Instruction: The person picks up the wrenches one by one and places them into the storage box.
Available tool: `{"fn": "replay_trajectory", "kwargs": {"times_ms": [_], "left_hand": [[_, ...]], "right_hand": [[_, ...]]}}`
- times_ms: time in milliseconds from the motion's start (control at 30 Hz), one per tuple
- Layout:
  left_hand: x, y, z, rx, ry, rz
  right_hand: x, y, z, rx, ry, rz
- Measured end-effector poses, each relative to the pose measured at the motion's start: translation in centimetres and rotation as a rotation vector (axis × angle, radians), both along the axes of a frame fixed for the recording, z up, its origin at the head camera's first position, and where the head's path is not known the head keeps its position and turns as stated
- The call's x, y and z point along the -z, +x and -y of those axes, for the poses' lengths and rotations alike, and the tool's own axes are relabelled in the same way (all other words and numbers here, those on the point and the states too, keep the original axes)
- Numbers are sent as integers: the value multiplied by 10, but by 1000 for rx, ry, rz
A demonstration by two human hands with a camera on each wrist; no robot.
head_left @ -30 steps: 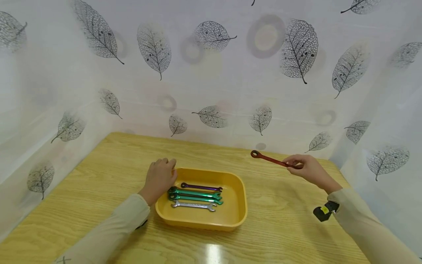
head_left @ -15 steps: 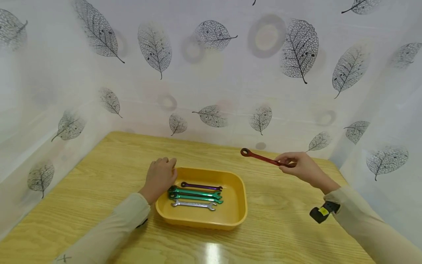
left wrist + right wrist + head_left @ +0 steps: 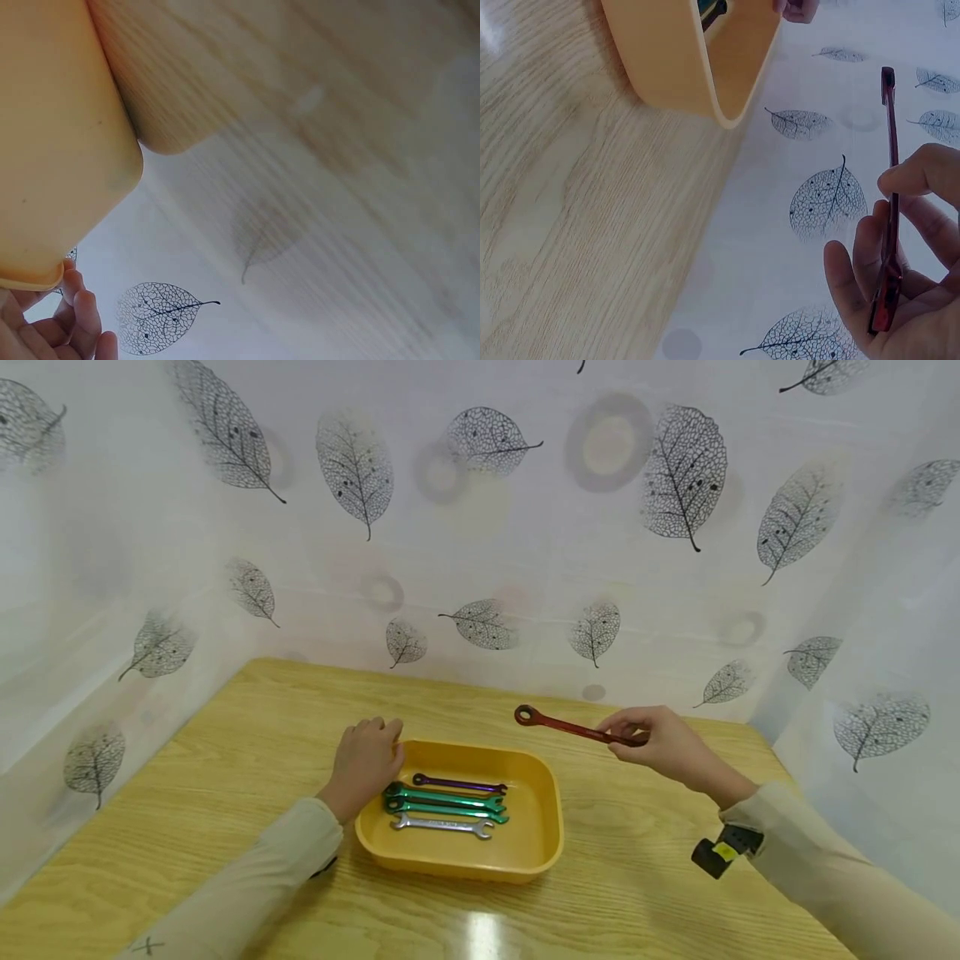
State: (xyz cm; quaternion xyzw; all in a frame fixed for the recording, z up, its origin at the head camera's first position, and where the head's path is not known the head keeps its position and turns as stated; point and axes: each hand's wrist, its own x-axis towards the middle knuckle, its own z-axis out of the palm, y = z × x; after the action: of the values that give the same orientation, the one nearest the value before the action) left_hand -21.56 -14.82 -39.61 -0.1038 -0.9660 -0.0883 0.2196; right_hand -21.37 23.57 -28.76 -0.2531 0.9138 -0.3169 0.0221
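My right hand (image 3: 660, 743) pinches a red ratchet wrench (image 3: 558, 724) near one end and holds it above the table, right of the yellow tray (image 3: 551, 827). Its ring end points left. The right wrist view shows that wrench (image 3: 892, 150) edge-on, between thumb and fingers. At the tray's back left corner, my left hand (image 3: 366, 767) grips the rim; in the left wrist view its fingers (image 3: 86, 311) are curled by the rim. Inside the tray lie a purple wrench (image 3: 459, 785), two green wrenches (image 3: 442, 799) and a silver open-end wrench (image 3: 442, 825), roughly parallel.
The tray stands on a wood-grain table (image 3: 637, 827). Behind the table and along its sides hangs a pale curtain (image 3: 495, 552) printed with leaves. A black strap device (image 3: 723, 850) sits on the right wrist.
My right hand has moved left with the red wrench, bringing its ring end over toward the tray's back right side. The left hand and the tray have stayed in place.
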Motion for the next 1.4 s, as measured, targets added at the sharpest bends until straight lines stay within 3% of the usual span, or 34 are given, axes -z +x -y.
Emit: {"fn": "replay_trajectory", "kwargs": {"times_ms": [533,1400], "left_hand": [[1,-1,1,0,3,3],[2,-2,0,-5,-9,-11]], "right_hand": [[-2,15,45,-82,-22,22],[12,19,100,-253,50,58]]}}
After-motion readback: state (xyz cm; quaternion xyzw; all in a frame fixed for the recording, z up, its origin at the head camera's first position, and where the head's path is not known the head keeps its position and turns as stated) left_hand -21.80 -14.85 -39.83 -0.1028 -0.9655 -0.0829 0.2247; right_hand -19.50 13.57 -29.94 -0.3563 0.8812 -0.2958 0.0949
